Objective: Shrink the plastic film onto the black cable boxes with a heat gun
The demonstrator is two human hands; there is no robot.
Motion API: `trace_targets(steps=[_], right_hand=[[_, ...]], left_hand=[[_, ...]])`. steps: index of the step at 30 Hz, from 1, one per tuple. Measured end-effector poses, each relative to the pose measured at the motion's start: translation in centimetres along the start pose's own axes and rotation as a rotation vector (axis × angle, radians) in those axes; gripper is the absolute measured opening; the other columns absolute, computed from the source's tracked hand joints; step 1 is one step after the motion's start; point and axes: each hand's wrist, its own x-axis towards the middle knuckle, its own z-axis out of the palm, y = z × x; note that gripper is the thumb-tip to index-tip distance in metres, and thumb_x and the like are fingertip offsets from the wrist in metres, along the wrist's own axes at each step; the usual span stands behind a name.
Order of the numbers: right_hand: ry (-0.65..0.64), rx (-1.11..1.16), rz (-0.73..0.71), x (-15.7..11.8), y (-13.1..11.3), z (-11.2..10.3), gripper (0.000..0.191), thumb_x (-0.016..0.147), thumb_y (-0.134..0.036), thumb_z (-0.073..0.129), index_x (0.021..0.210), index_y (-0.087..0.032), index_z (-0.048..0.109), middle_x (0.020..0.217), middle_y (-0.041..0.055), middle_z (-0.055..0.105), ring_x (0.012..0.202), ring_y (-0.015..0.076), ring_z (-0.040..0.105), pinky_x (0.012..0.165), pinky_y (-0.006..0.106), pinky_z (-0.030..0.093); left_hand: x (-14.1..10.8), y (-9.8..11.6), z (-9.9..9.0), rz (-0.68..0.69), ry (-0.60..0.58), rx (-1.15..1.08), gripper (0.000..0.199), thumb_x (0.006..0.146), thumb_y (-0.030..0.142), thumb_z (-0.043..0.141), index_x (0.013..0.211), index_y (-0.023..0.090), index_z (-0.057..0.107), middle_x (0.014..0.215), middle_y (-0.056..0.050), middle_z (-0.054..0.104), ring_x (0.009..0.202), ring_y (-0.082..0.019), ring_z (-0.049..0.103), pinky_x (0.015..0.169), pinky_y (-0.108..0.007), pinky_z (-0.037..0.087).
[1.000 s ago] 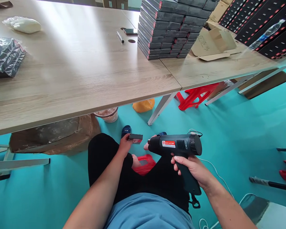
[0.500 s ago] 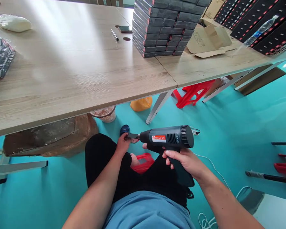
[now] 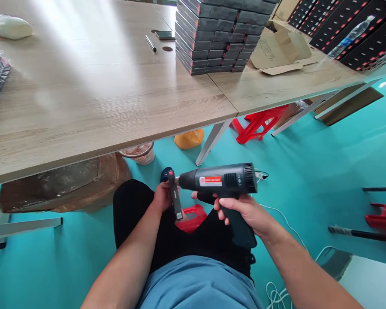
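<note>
My right hand (image 3: 241,210) is wrapped round the handle of a dark heat gun (image 3: 218,179) with a red label, its barrel pointing left. In my left hand (image 3: 162,196) is a narrow black box (image 3: 176,199), held over my lap with its long side facing the gun. The gun's metal nozzle is right beside the upper part of the box; whether they touch I cannot tell. Part of my left hand's fingers is hidden behind the box.
A wooden table (image 3: 116,103) spans the view ahead, bearing stacked black boxes (image 3: 221,38), a phone (image 3: 165,35), a pen (image 3: 151,43) and flattened cardboard (image 3: 273,53). Below it are a waste bin (image 3: 144,156) and a yellow bag (image 3: 189,139). A white cord (image 3: 284,219) trails at the right.
The black box has turned in my left hand, from lying roughly level to hanging lengthwise with a long side showing. The heat gun has shifted slightly left and up.
</note>
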Motion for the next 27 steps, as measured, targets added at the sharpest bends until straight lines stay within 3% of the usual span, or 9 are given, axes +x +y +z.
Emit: trace_targets(steps=[3, 6, 9, 13, 16, 19, 21, 24, 27], right_hand=[[-0.189, -0.098, 0.073, -0.9, 0.4, -0.1, 0.030, 0.077, -0.040, 0.080, 0.091, -0.014, 0.075, 0.082, 0.0062, 0.073, 0.066, 0.0174, 0.066, 0.057, 0.028, 0.054], [-0.261, -0.228, 0.187, -1.4, 1.0, -1.4, 0.028, 0.073, -0.040, 0.082, 0.081, -0.014, 0.074, 0.070, 0.0052, 0.070, 0.063, 0.0181, 0.064, 0.055, 0.029, 0.052], [-0.103, -0.238, 0.137, -0.1, 1.1, -2.0, 0.029, 0.073, -0.041, 0.081, 0.083, -0.015, 0.074, 0.069, 0.0042, 0.069, 0.062, 0.0180, 0.063, 0.055, 0.030, 0.052], [0.071, -0.136, -0.059, 2.9, 0.0, -0.4, 0.024, 0.078, -0.040, 0.075, 0.078, -0.016, 0.073, 0.071, 0.0031, 0.069, 0.062, 0.0158, 0.062, 0.057, 0.028, 0.053], [-0.109, -0.159, -0.043, 3.2, -0.9, 0.3, 0.022, 0.077, -0.038, 0.076, 0.081, -0.016, 0.073, 0.066, 0.0020, 0.068, 0.061, 0.0172, 0.063, 0.056, 0.028, 0.053], [-0.292, -0.257, 0.074, 1.4, -0.7, -0.8, 0.024, 0.071, -0.036, 0.082, 0.083, -0.017, 0.074, 0.070, 0.0023, 0.070, 0.060, 0.0180, 0.063, 0.052, 0.029, 0.052], [-0.201, -0.293, 0.108, 0.0, -0.1, -2.2, 0.024, 0.074, -0.039, 0.082, 0.080, -0.017, 0.074, 0.066, 0.0018, 0.068, 0.060, 0.0169, 0.061, 0.055, 0.029, 0.053], [0.068, -0.188, 0.105, -1.3, 1.1, -3.8, 0.036, 0.076, -0.047, 0.081, 0.093, -0.016, 0.076, 0.078, 0.0048, 0.072, 0.066, 0.0175, 0.064, 0.058, 0.029, 0.054], [0.080, -0.080, 0.108, -2.0, 2.7, -3.2, 0.043, 0.077, -0.049, 0.083, 0.103, -0.015, 0.076, 0.089, 0.0073, 0.074, 0.069, 0.0184, 0.066, 0.059, 0.029, 0.055]], left_hand=[[-1.0, 0.8, 0.4, -0.124, -0.083, -0.066, 0.052, 0.088, 0.053, 0.057, 0.118, 0.012, 0.069, 0.088, -0.014, 0.075, 0.073, -0.027, 0.072, 0.062, -0.037, 0.057], [-1.8, 1.2, 0.6, -0.178, -0.208, -0.167, 0.075, 0.089, 0.075, 0.049, 0.131, 0.015, 0.063, 0.114, -0.020, 0.075, 0.098, -0.035, 0.074, 0.071, -0.044, 0.060], [-2.0, 1.1, 0.7, -0.211, -0.269, -0.184, 0.071, 0.093, 0.066, 0.049, 0.135, 0.009, 0.061, 0.121, -0.022, 0.073, 0.107, -0.035, 0.072, 0.084, -0.047, 0.060], [-1.7, 0.8, 0.7, -0.233, -0.244, -0.086, 0.055, 0.095, 0.045, 0.053, 0.129, 0.003, 0.065, 0.115, -0.023, 0.076, 0.104, -0.035, 0.074, 0.091, -0.047, 0.059], [-1.9, 0.9, 0.8, -0.241, -0.203, -0.069, 0.050, 0.094, 0.043, 0.055, 0.123, 0.005, 0.069, 0.105, -0.020, 0.078, 0.101, -0.035, 0.075, 0.091, -0.047, 0.058], [-2.4, 1.1, 0.9, -0.180, -0.190, -0.125, 0.055, 0.093, 0.045, 0.055, 0.130, 0.006, 0.066, 0.113, -0.019, 0.077, 0.106, -0.035, 0.073, 0.092, -0.047, 0.058], [-2.6, 1.2, 1.1, -0.127, -0.168, -0.182, 0.059, 0.093, 0.049, 0.055, 0.134, 0.006, 0.062, 0.120, -0.020, 0.074, 0.108, -0.033, 0.072, 0.092, -0.047, 0.059], [-2.1, 1.3, 1.0, -0.075, -0.048, -0.260, 0.055, 0.091, 0.048, 0.058, 0.128, 0.008, 0.063, 0.111, -0.019, 0.075, 0.100, -0.029, 0.074, 0.090, -0.045, 0.061], [-1.1, 1.3, 0.8, -0.036, 0.110, -0.320, 0.045, 0.093, 0.044, 0.053, 0.121, 0.010, 0.063, 0.099, -0.016, 0.074, 0.090, -0.028, 0.074, 0.084, -0.042, 0.062]])
